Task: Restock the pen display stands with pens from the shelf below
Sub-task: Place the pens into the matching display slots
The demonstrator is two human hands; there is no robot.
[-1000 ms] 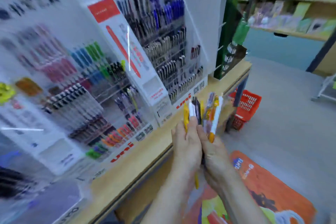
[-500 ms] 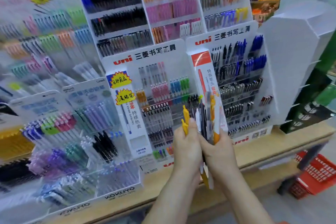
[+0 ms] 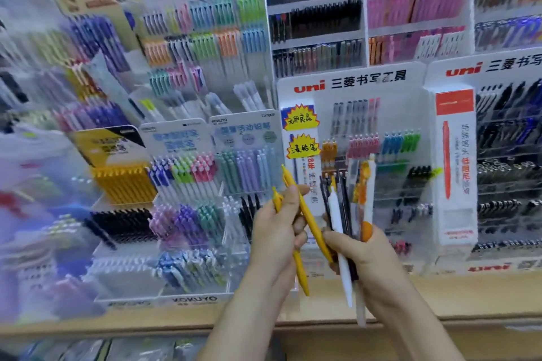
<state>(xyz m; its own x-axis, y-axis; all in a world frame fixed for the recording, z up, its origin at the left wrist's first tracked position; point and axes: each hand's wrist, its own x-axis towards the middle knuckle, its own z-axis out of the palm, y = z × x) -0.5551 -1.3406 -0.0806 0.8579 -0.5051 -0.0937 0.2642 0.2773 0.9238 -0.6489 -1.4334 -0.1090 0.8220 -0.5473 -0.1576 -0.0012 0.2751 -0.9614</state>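
Yellow plastic pens (image 3: 305, 214): pinched in my left hand (image 3: 275, 231); black, white, orange pen bundle (image 3: 340, 199): gripped by right hand (image 3: 360, 255), seemingly sorting.

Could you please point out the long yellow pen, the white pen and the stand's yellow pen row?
long yellow pen (image 3: 310, 220): head view, mid barrel.
white pen (image 3: 335, 214): head view, upper barrel.
yellow pen row (image 3: 123, 184): head view, middle of the row.
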